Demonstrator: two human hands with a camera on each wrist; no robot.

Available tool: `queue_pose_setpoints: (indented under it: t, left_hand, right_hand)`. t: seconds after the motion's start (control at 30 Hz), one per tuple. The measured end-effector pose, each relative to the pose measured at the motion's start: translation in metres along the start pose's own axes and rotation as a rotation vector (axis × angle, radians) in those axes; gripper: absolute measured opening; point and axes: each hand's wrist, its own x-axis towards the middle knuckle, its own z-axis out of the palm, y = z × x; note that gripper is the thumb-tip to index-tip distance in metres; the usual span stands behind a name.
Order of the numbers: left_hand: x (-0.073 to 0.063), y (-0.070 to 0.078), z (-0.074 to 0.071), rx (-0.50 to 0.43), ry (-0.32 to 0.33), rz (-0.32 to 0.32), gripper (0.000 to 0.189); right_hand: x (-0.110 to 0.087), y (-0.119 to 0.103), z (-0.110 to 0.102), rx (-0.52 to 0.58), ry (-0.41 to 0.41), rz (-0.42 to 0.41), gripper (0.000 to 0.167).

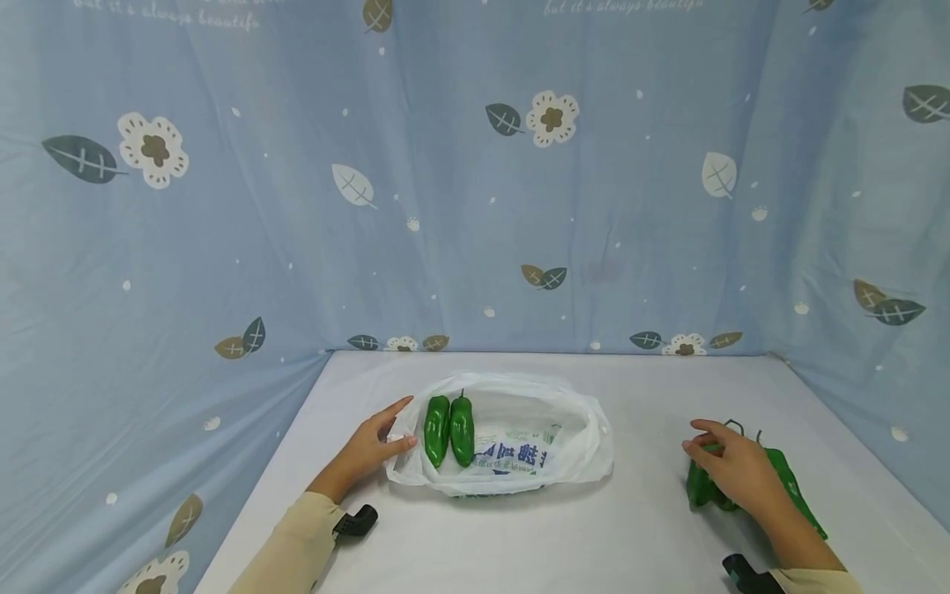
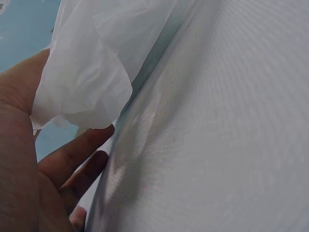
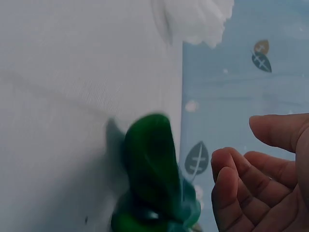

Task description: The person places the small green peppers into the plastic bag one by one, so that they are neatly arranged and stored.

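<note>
A white plastic bag (image 1: 579,429) with blue printing lies with its mouth wide on the table. Inside its left part, two green peppers, a left one (image 1: 436,431) and a right one (image 1: 462,431), lie side by side. My left hand (image 1: 369,450) is at the bag's left edge, thumb and fingers spread apart; in the left wrist view the bag's film (image 2: 91,72) hides the thumb. At the right, my right hand (image 1: 738,470) hovers over more green peppers (image 1: 790,487). Its fingers are loosely bent with a gap to the thumb, holding nothing, beside a pepper (image 3: 152,164).
A white cloth covers the table (image 1: 646,536). Behind it and along the sides hangs a blue curtain (image 1: 460,206) with leaves and flowers. Black wrist devices, a left one (image 1: 358,521) and a right one (image 1: 750,575), sit at the sleeves.
</note>
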Motion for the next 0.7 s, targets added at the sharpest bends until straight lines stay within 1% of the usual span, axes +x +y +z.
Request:
queue_pose_setpoints:
  t: [0.13, 0.23, 0.33, 0.47, 0.57, 0.7]
  left_hand:
    - [-0.005, 0.020, -0.005, -0.003, -0.016, -0.013, 0.074]
    - [-0.006, 0.026, -0.008, 0.003, -0.024, -0.016, 0.073]
    - [-0.006, 0.026, -0.009, 0.006, -0.029, -0.009, 0.074]
    - [-0.006, 0.024, -0.009, 0.012, -0.032, -0.001, 0.074]
    - [-0.006, 0.023, -0.009, 0.013, -0.036, -0.007, 0.075]
    - [-0.005, 0.021, -0.007, 0.008, -0.030, -0.004, 0.075]
  right_hand:
    - [-0.002, 0.010, -0.006, -0.041, 0.002, 0.014, 0.066]
    - [-0.003, 0.017, -0.011, -0.071, -0.012, 0.029, 0.066]
    - [-0.002, 0.022, -0.014, -0.094, -0.035, 0.043, 0.067]
    - [0.001, 0.028, -0.017, -0.135, -0.023, 0.042, 0.066]
    - [0.003, 0.031, -0.017, -0.159, -0.014, 0.046, 0.064]
    - [0.007, 0.034, -0.016, -0.194, -0.022, 0.066, 0.062]
